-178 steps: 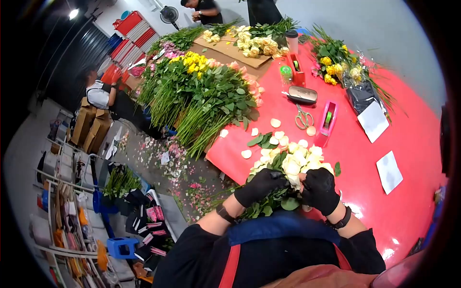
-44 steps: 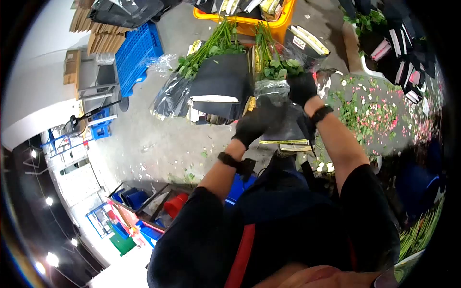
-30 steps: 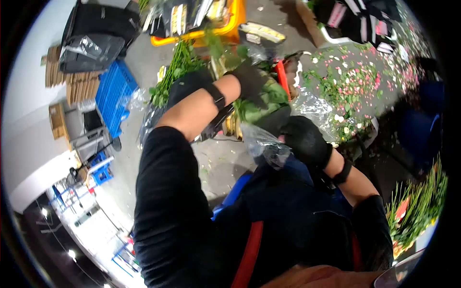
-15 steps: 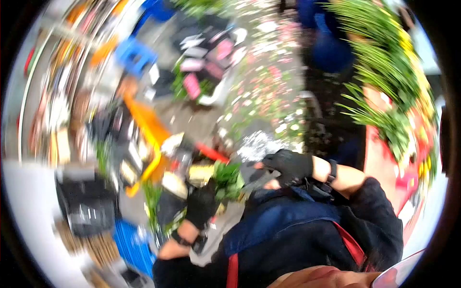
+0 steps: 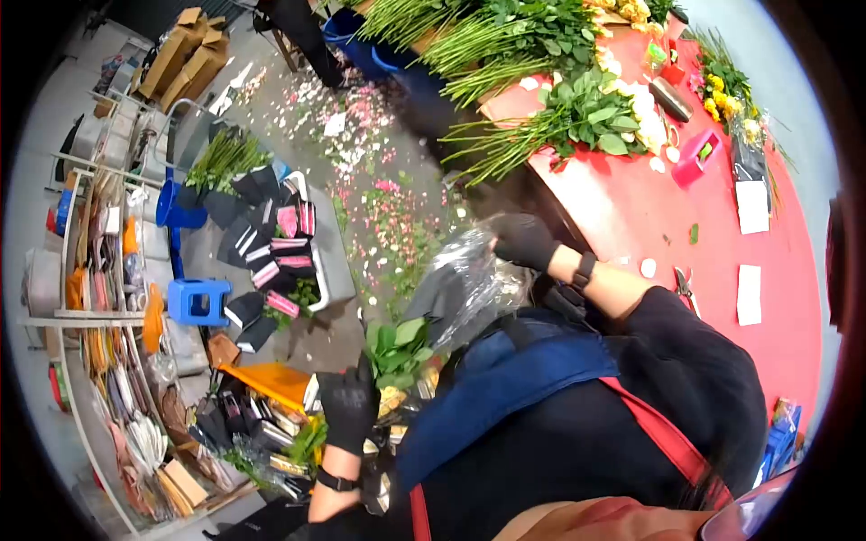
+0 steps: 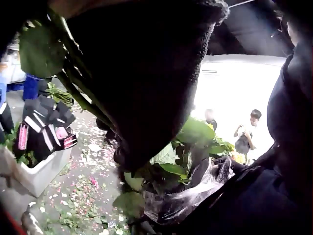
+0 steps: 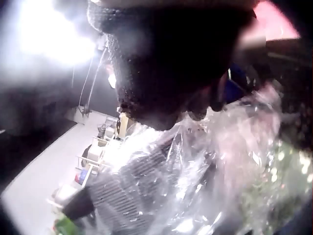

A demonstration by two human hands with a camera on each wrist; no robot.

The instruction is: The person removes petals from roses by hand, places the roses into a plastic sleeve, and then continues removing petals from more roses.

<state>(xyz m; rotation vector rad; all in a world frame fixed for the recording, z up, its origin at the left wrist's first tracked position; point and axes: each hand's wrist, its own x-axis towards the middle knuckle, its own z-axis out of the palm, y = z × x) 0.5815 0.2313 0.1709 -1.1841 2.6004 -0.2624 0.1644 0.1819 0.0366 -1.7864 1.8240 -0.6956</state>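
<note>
My black-gloved left hand [image 5: 347,401] is low in the head view, beside a leafy green bunch [image 5: 397,352]. From the left wrist, green stems [image 6: 80,93] run along the curled left hand [image 6: 142,73], with leaves [image 6: 41,51] at one end. The right hand [image 5: 525,242] pinches the top of a clear plastic sleeve [image 5: 492,279] around dark wrapping; the leaves stick out at its lower left. Close up, the crinkled plastic [image 7: 190,171] hangs from the right hand [image 7: 166,68], whose fingertips are partly hidden in it.
The red table [image 5: 667,216] on the right bears rose bunches [image 5: 600,113], pruning shears [image 5: 687,290] and a pink tape dispenser [image 5: 696,158]. A white tub [image 5: 334,279] of black-wrapped packs, an orange crate [image 5: 271,383] and a blue stool [image 5: 198,302] stand on the petal-strewn floor.
The head view has swung from the floor packages towards the red table. Both hands have come away from the packages, and the plastic-sleeved leafy bundle has come with them.
</note>
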